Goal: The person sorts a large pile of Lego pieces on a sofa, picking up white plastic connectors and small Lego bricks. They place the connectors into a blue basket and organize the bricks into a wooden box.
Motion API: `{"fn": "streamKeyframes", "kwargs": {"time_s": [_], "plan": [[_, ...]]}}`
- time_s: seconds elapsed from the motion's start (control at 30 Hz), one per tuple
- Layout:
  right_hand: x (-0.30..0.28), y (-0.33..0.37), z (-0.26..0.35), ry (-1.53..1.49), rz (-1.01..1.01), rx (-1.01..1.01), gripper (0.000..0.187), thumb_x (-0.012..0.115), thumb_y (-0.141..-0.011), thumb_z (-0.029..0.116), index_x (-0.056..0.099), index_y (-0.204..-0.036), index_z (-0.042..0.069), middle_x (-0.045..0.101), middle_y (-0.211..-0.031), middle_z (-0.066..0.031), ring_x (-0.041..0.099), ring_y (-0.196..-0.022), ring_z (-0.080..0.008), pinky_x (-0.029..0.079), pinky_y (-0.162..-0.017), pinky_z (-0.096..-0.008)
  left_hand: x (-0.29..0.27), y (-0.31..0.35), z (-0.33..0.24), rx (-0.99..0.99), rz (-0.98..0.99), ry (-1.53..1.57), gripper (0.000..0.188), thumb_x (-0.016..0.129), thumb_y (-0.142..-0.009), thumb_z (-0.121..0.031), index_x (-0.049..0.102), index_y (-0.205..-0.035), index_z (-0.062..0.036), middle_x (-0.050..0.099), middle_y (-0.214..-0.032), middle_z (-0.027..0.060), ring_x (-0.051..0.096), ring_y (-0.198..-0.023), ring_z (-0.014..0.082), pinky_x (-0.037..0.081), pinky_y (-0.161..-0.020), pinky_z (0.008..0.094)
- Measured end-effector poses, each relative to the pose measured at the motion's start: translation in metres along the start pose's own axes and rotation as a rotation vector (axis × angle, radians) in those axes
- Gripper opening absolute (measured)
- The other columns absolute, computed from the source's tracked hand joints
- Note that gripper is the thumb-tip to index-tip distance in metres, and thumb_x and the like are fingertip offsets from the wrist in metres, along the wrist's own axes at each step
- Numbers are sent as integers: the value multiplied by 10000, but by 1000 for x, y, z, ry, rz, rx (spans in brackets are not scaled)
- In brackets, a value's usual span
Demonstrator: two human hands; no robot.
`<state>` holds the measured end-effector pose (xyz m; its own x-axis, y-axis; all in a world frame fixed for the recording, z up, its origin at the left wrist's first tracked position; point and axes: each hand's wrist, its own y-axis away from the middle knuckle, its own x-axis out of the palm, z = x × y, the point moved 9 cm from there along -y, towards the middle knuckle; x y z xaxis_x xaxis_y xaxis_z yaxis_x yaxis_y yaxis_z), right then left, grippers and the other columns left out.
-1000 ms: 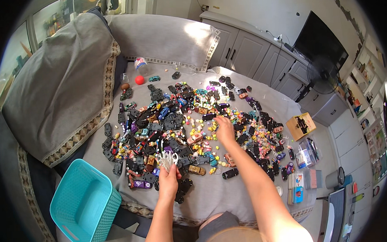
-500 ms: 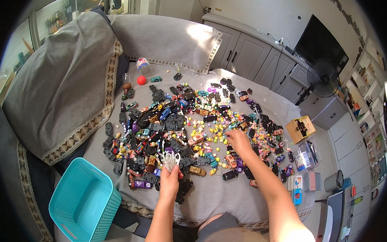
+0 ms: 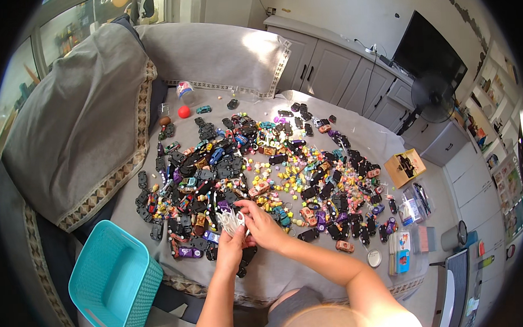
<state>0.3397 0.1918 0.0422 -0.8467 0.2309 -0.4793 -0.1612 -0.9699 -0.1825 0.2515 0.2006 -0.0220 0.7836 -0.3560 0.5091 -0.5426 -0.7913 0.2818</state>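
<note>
A big scatter of small toy cars and coloured bits (image 3: 262, 175) covers the grey-covered seat (image 3: 329, 121) in front of me. My left hand (image 3: 230, 248) is raised near the front edge and holds a bunch of small white plastic pieces (image 3: 229, 219), fanned upward. My right hand (image 3: 262, 221) is right beside it, fingers touching the same bunch at its right side. Both hands hover over the near edge of the toy pile, with dark toy cars (image 3: 189, 247) just to their left.
A turquoise plastic basket (image 3: 113, 278) stands at the lower left. Large grey cushions (image 3: 81, 118) rise along the left and back. A red ball (image 3: 183, 111), a small wooden box (image 3: 408, 167), card packs (image 3: 400, 254) and a round lid (image 3: 374, 259) lie around the pile.
My right hand has come back from reaching out over the middle of the toy pile and now meets my left hand at the white bunch. The left hand has stayed in place.
</note>
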Motion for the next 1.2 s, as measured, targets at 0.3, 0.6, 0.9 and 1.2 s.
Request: {"fn": "streamKeyframes", "kwargs": {"time_s": [0.3, 0.6, 0.9, 1.2], "plan": [[-84, -32, -45, 398, -336, 72, 201, 466, -896, 184, 517, -1011, 28, 603, -874, -143, 574, -841, -269, 441, -773, -375, -9, 3, -1, -5, 1, 7, 66, 480, -906, -116, 480, -860, -68, 520, -686, 0, 489, -585, 91, 421, -558, 238], [-156, -58, -158, 1199, -257, 227, 119, 553, -733, 83, 670, -753, 71, 604, -814, -102, 553, -872, -254, 380, -775, -393, -5, -5, 1, 3, 14, -44, 55, 474, -905, -101, 472, -868, -61, 521, -682, 2, 486, -563, 88, 421, -531, 235], [-147, -51, -107, 1095, -260, -139, 75, 653, -656, 44, 643, -715, 89, 578, -805, -48, 539, -868, -235, 383, -826, -369, -7, -2, 0, 15, 20, -62, 44, 481, -902, -108, 477, -887, -66, 526, -682, -2, 493, -559, 86, 421, -528, 233], [-182, -2, -33, 1240, -246, -354, 44, 641, -645, 110, 663, -683, 108, 587, -681, -42, 561, -703, -235, 409, -736, -380, -3, 6, -4, 52, 16, -137, 61, 489, -899, -123, 495, -890, -63, 533, -697, 7, 514, -575, 104, 443, -540, 249]]}}
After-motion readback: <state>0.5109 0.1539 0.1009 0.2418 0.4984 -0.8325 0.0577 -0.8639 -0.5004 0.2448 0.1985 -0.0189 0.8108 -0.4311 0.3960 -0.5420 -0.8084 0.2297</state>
